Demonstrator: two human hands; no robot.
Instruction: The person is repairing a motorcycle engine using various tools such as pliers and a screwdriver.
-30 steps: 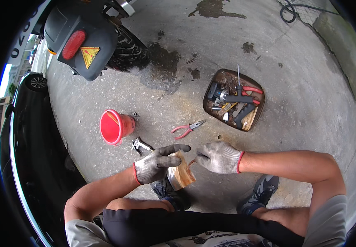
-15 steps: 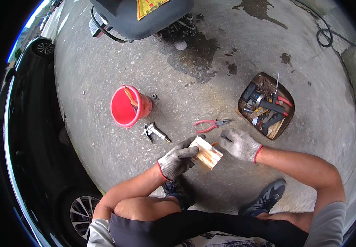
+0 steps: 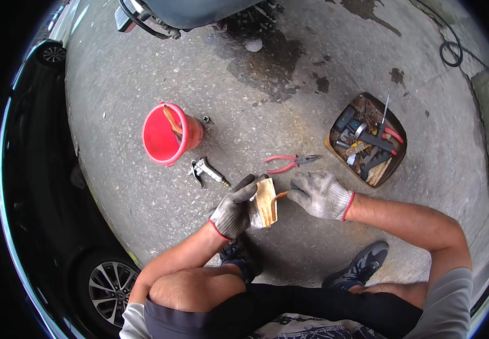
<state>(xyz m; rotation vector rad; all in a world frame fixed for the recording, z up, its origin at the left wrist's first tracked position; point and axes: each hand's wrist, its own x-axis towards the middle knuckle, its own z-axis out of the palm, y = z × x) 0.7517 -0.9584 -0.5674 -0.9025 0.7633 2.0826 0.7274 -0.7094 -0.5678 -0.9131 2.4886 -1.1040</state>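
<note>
My gloved left hand [image 3: 233,209] grips a pale, flat packet [image 3: 264,198] by its left side, thumb on top. Brown streaks, apparently strips like tyre plugs, lie along the packet's lower part. A brown, cord-like strip [image 3: 279,196] bends up from the packet's right side to my gloved right hand [image 3: 322,195], whose closed fingertips pinch its end. Just beyond the hands, red-handled long-nose pliers [image 3: 293,163] rest on the concrete. A metal air blow gun [image 3: 209,171] lies beyond my left hand.
A pink bucket [image 3: 157,138] with an orange-handled item stands at left. At right sits a brown tray [image 3: 397,165] of tools. A parked black car [image 3: 35,186] lines the left side. A vehicle's dark wheel [image 3: 250,28] is at the top, a black hose [image 3: 451,53] far right.
The packet has turned more upright and shifted slightly left with my left hand. My right hand has moved slightly left, and more of the brown strip shows between it and the packet.
</note>
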